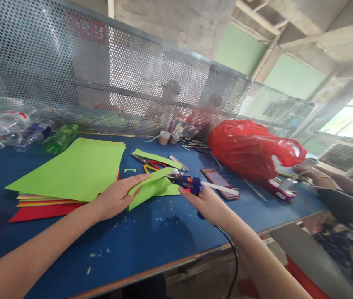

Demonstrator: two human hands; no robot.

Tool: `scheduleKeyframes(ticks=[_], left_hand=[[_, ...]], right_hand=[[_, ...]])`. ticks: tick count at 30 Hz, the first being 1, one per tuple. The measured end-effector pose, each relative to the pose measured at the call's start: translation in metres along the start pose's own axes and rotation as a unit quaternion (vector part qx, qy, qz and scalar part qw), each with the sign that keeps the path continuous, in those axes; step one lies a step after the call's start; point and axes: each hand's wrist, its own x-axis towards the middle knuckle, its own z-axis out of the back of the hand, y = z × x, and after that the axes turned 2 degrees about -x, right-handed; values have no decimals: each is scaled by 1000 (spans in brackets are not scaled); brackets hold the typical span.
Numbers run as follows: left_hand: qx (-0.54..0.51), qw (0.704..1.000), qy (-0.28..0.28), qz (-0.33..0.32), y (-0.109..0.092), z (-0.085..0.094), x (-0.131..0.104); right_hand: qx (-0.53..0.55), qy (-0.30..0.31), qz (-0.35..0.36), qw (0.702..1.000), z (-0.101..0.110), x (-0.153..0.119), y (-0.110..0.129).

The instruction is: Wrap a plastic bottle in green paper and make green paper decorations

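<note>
My left hand [118,198] grips a curved piece of green paper [151,189], thumb on the near side and fingers over the top. In my right hand [205,205] is a blue hot glue gun [191,183] with a small red light lit and a white glue stick [220,187] poking out of its back. The gun's nozzle is at the right end of the green paper; whether it touches cannot be made out. Behind the paper lie scissors [151,162] with red and yellow handles, beside a green paper strip [157,158].
Left, a stack of coloured paper [76,170] lies near plastic bottles [59,139]. A phone [220,182], a red plastic bag [244,145] and a purple box [278,190] are to the right. Another person's arm [334,178] rests at the far right. A perforated metal screen [86,74] borders the blue table.
</note>
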Motion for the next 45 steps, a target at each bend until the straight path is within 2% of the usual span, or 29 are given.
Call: scheduleKeyframes(ticks=[10,19,31,38,45], left_hand=[[-2,1000,0,3,-2,1,-1],[-6,1000,1,12,-7,3,1],[-58,998,2,31,-6,2,-1],[-72,997,-6,23,-3,2,-2],[-99,995,-17,29,-5,2,-3]], right_hand=[[18,-27,-15,999,5,6,-4],[45,-31,-22,998,-2,0,-3],[19,57,20,998,-25,-21,44],[77,100,7,992,-33,-24,53],[239,115,26,964,-36,-23,55]])
